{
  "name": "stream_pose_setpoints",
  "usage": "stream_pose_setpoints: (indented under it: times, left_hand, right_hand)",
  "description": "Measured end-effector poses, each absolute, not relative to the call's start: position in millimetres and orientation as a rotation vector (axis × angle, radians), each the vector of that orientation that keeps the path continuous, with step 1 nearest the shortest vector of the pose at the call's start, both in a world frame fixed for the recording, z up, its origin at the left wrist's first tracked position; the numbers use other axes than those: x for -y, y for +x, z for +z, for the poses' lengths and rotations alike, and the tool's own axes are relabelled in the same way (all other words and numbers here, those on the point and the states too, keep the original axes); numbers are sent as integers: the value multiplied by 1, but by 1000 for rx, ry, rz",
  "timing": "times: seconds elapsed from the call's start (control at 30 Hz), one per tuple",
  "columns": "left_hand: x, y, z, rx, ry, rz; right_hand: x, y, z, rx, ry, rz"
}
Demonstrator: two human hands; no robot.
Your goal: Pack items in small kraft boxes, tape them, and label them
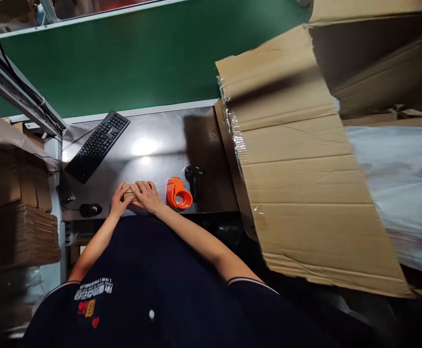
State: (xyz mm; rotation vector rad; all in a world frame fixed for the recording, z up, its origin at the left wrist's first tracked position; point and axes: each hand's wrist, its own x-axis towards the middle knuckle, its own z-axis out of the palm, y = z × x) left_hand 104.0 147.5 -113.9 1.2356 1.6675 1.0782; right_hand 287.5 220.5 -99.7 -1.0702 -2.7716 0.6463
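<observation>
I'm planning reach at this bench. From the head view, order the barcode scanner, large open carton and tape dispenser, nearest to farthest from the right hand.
1. Orange tape dispenser: right of the right hand.
2. Black barcode scanner: right of the dispenser.
3. Large open carton: at far right.

A brown box (128, 195), orange tape dispenser (173, 187), black keyboard (98, 147), green panel (123, 63) and navy shirt (152, 270) with white lettering (95, 289).

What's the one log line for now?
left hand: holding small brown cardboard box | right hand: holding same box | orange plastic tape dispenser: untouched
</observation>
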Motion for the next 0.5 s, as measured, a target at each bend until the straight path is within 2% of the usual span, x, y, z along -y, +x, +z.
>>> stream_pose_setpoints:
  times: [0.4,0.5]
  left_hand:
    - [-148,116,-123,-1769,1169,1146]
    - [-150,124,-124,-1805,999,1198]
  right_hand:
    - [-222,295,-109,2752,-996,647]
    - [-224,295,-112,2751,-996,637]
